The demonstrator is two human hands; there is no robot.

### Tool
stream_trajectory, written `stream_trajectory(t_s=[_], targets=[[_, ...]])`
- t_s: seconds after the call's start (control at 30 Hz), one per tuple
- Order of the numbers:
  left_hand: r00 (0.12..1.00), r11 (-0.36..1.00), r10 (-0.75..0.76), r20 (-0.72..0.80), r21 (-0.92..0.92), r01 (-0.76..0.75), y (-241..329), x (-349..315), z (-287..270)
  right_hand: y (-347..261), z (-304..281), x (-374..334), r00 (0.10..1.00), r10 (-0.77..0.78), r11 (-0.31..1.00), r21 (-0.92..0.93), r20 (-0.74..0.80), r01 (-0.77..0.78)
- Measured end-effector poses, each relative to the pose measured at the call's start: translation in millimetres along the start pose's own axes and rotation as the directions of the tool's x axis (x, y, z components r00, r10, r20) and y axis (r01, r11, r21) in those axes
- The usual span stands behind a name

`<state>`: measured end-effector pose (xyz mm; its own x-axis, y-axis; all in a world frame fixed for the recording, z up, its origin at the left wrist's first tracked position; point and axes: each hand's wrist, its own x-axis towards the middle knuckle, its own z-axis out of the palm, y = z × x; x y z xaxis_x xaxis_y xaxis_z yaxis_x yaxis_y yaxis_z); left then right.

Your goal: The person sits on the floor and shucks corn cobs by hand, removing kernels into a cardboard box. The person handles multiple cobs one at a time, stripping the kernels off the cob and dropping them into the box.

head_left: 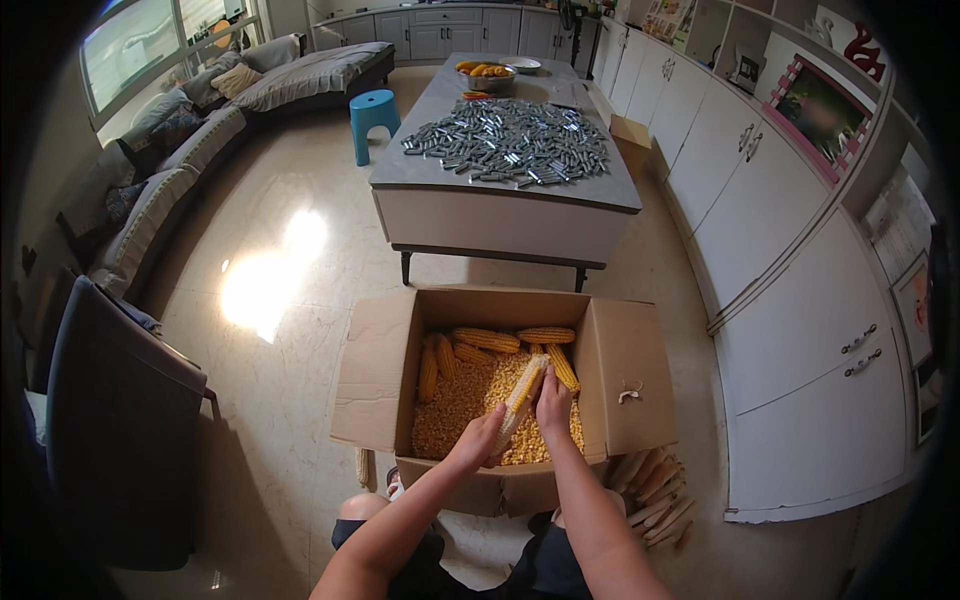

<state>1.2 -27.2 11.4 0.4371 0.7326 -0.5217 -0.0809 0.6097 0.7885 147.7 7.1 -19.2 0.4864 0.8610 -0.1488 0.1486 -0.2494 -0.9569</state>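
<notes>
Forearms [592, 496], half-stripped cob [521, 394] slanting between left fingers [493, 418], right fingers [549, 384] higher

Both forearms [418, 505] forward, fingers [549, 384] curled

- On the glossy pale tile floor [290, 420]: open cardboard box [372, 390], grey-topped coffee table [500, 222], blue plastic stool [373, 100], heap of stripped corncobs [655, 490] right of the box.
- On the table: scattered silvery metal cylinders [515, 142], metal bowl [487, 85], white plate [521, 64].
</notes>
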Motion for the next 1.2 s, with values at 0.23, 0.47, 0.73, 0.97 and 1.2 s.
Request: stream_trajectory(t_s=[0.23, 0.47, 0.73, 0.97, 1.2], targets=[[0.898, 0.889, 0.392, -0.198, 0.333, -0.315, -12.9, 12.8, -1.1, -12.0, 5.5, -8.4, 0.996, 0.041, 0.999, 0.028, 0.078, -0.043], [0.887, 0.731, 0.439, -0.143, 0.631, -0.260, -6.2, 2.0, 2.5, -8.4, -1.9, -4.3, 0.984, -0.157, 0.920, -0.351, 0.086, 0.177], [0.934, 0.856, 0.341, -0.109, 0.446, -0.261, -9.6, 9.1, -2.7, -12.2, -9.7, -3.9, 0.964, -0.207, 0.947, -0.214, 0.167, 0.241], [0.978, 0.950, 0.196, -0.075, 0.261, -0.171, -2.7, 5.6, -5.4, -8.5, -11.1, -4.1, 0.944, -0.288, 0.935, -0.166, 0.163, 0.314], [0.995, 0.991, 0.085, -0.056, 0.109, -0.078, 12.6, -6.3, -3.8, 7.4, -7.8, 3.6, 0.951, -0.289, 0.957, 0.006, 0.107, 0.290]])
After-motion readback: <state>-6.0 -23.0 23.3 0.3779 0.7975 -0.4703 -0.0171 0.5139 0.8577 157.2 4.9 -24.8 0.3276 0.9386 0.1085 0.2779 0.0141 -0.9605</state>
